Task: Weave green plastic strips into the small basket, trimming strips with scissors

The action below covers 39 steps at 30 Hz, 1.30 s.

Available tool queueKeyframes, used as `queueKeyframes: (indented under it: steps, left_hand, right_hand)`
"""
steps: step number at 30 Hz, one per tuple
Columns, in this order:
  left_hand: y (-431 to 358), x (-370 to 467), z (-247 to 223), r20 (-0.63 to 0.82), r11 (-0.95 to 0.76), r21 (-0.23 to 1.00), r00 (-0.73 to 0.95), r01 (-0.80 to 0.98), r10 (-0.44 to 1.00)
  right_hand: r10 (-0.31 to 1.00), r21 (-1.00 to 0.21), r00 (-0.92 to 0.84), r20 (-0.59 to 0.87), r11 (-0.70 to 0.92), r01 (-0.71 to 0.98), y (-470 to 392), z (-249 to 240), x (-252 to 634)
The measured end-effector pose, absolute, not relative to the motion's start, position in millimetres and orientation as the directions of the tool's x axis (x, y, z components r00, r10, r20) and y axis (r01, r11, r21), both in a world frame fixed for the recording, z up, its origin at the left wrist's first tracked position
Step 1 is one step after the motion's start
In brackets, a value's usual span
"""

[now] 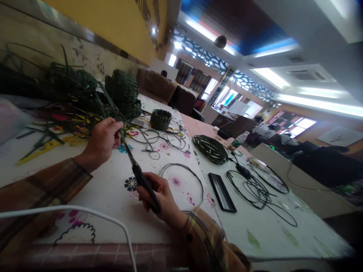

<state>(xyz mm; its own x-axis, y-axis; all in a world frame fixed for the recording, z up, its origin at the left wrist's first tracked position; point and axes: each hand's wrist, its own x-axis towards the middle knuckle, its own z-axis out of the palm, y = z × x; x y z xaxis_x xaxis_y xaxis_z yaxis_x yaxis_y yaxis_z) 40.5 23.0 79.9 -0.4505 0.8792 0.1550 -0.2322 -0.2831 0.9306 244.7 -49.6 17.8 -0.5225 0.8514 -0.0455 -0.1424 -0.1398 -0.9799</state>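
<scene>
My left hand (105,141) pinches a dark green strip (109,99) over the left part of the flowered table. In my right hand (159,194) are black-handled scissors (138,173), angled up and left. Their blades reach the strip just below my left fingertips and look closed or nearly so. A small dark green woven basket (160,119) stands beyond my hands. Larger woven pieces (121,88) are stacked at the back left, beside a tangle of green and yellow strips (70,132).
A coil of green strip (210,149), a black tray (222,192), loose black cord (255,189) and a bottle (239,139) lie to the right. A white cable (113,220) crosses the near left. Chairs and desks stand farther back.
</scene>
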Motion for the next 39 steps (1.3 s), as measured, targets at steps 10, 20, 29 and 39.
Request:
queueKeyframes:
  steps: [10, 20, 29, 39]
  left_hand:
    - [22.5, 38.5, 82.4, 0.193, -0.318, 0.922, -0.449, -0.220, 0.872]
    - [20.1, 43.4, 74.7, 0.202, -0.313, 0.924, -0.415, -0.220, 0.887]
    - [25.2, 35.3, 77.3, 0.248, -0.358, 0.915, -0.440, -0.187, 0.863]
    - [23.3, 40.7, 70.5, 0.221, -0.296, 0.942, -0.371, -0.159, 0.902]
  right_hand:
    - [0.867, -0.975, -0.494, -0.063, -0.159, -0.156, -47.8, 15.3, 242.6]
    - [0.878, -0.981, -0.477, -0.041, -0.125, -0.145, -50.3, 19.2, 243.5]
    - [0.874, -0.982, -0.484, -0.047, -0.130, -0.140, -50.5, 18.6, 241.1]
    - [0.881, -0.982, -0.472, -0.024, -0.111, -0.155, -46.0, 17.1, 243.3]
